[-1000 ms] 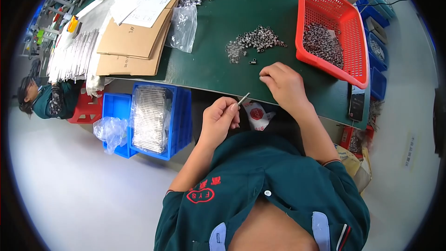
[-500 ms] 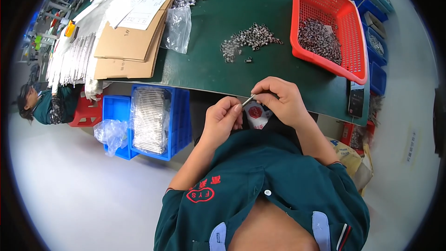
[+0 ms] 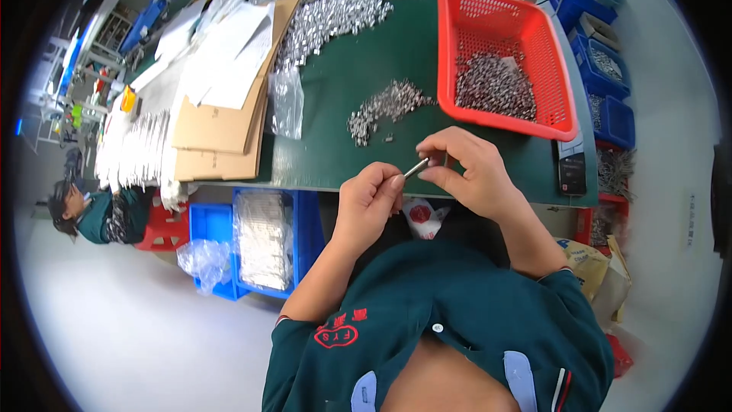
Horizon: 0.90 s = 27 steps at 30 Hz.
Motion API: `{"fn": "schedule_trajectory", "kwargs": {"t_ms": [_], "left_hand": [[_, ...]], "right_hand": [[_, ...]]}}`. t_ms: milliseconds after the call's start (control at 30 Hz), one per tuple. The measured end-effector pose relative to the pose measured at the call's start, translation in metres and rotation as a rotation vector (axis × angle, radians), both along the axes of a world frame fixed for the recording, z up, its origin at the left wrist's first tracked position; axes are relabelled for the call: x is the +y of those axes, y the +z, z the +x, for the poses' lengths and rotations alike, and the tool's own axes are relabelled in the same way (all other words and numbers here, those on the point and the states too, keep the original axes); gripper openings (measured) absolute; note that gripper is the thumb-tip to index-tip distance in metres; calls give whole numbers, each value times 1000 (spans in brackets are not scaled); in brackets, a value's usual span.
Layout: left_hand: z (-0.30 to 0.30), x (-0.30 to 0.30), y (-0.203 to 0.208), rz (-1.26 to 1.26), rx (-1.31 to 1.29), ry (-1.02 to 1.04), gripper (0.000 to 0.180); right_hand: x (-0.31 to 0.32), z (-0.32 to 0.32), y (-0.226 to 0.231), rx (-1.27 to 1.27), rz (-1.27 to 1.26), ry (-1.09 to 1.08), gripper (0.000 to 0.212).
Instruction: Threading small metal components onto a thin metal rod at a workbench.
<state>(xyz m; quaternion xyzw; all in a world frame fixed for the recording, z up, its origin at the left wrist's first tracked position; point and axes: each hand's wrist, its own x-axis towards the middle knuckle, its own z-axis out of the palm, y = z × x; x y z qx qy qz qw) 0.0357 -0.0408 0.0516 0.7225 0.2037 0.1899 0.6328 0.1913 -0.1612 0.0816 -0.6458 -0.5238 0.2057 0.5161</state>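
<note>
A thin, silvery metal rod (image 3: 415,169) is pinched between the thumb and forefinger of my left hand (image 3: 364,210), just off the near edge of the green table (image 3: 343,152). It slants up to the right. My right hand (image 3: 479,174) is at its far end, thumb and forefinger apart with the rod's tip by the gap; nothing shows plainly in those fingers. Beyond my hands lies a small heap of short metal sleeves (image 3: 396,99), with one loose sleeve (image 3: 389,138) nearer to me.
A red plastic basket (image 3: 564,88) of small metal parts stands at right, near a phone (image 3: 572,175). Shiny metal pieces (image 3: 335,19) spread at the back. Cardboard (image 3: 217,126) and papers lie left. Blue crates (image 3: 305,233) stand below; another person (image 3: 103,214) sits far left.
My right thumb and forefinger have parted from the rod's tip, which they pinched before. The left hand still holds the rod. The view has shifted, so the table sits lower in it.
</note>
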Motion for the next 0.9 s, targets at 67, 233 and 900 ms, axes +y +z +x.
{"fn": "schedule_trajectory", "kwargs": {"t_ms": [67,233,900], "left_hand": [[19,4,14,-5,23,-4,10],[81,14,52,100,38,-101,15],[28,43,27,-182,-156,219,17]], "right_hand": [[-3,10,11,-405,241,-150,29],[-1,46,35,-559,305,-122,32],[-18,43,40,-568,360,-252,18]]}}
